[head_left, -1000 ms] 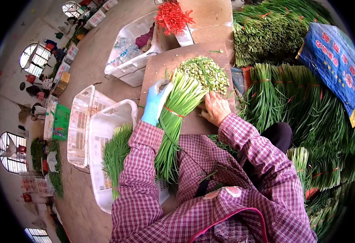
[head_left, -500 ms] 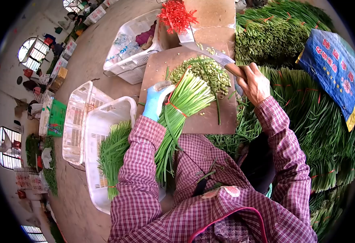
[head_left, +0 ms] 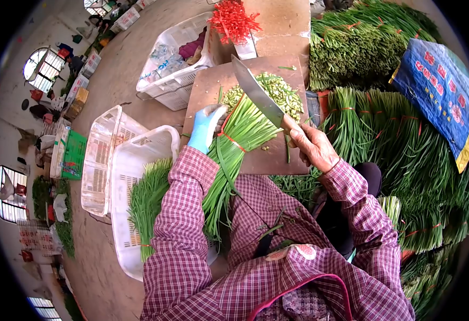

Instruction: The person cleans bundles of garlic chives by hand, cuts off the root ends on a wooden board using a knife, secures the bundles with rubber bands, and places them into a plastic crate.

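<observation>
My left hand (head_left: 206, 128), in a light blue glove, is closed round the side of a bunch of chives (head_left: 249, 128) tied with red bands. The bunch lies slanted, its pale cut ends on the brown cutting board (head_left: 205, 88) and its green leaves hanging toward my lap. My right hand (head_left: 314, 146), bare, grips the wooden handle of a cleaver (head_left: 258, 92). Its broad blade points up and left, over the cut ends; whether it touches them I cannot tell. Chopped stem pieces (head_left: 289, 100) are heaped on the board behind the blade.
At my left, a white basket (head_left: 118, 198) holds another chive bunch (head_left: 151, 198). Beyond the board are a white crate (head_left: 170, 88) with bags and a clump of red ties (head_left: 234, 21). Stacked chives (head_left: 405, 139) and a blue sack (head_left: 437, 91) fill the right side.
My right hand has moved down and toward me with the cleaver. The blade has swung from behind the chopped heap to over the bunch's cut ends. My left hand keeps its hold.
</observation>
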